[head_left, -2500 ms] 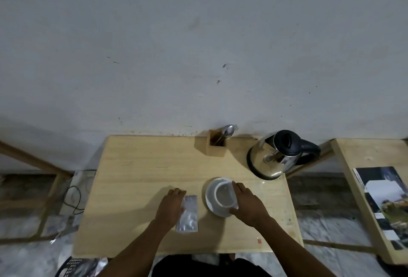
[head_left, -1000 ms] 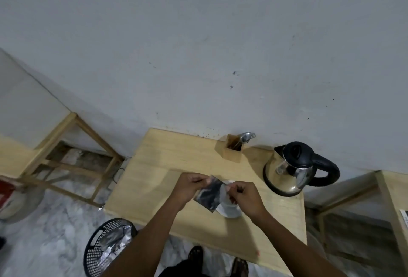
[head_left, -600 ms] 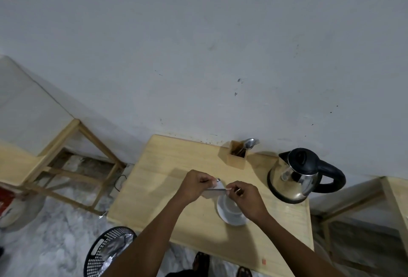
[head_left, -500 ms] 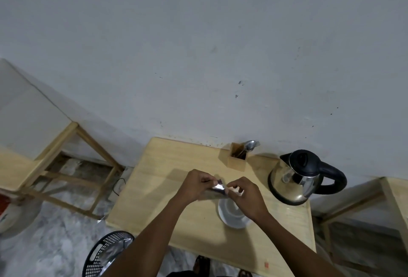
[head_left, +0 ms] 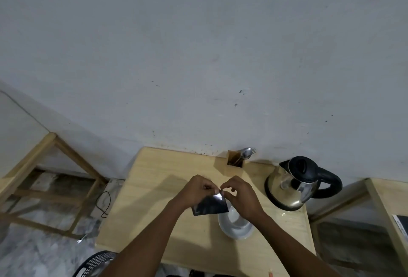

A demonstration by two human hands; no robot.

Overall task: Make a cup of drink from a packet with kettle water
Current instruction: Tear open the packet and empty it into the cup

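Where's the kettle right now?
In the head view the kettle stands at the table's far right corner, by the wall, right of the wooden cutlery holder and beyond the right hand.

both hands, left hand (head_left: 194,191) and right hand (head_left: 241,198), pinch dark packet (head_left: 209,205) top edge above white cup (head_left: 236,223); steel kettle (head_left: 294,183) right on wooden table (head_left: 154,188).

Cup (head_left: 235,221) mostly hidden behind right hand (head_left: 242,199), basket (head_left: 97,264) cut off by bottom edge
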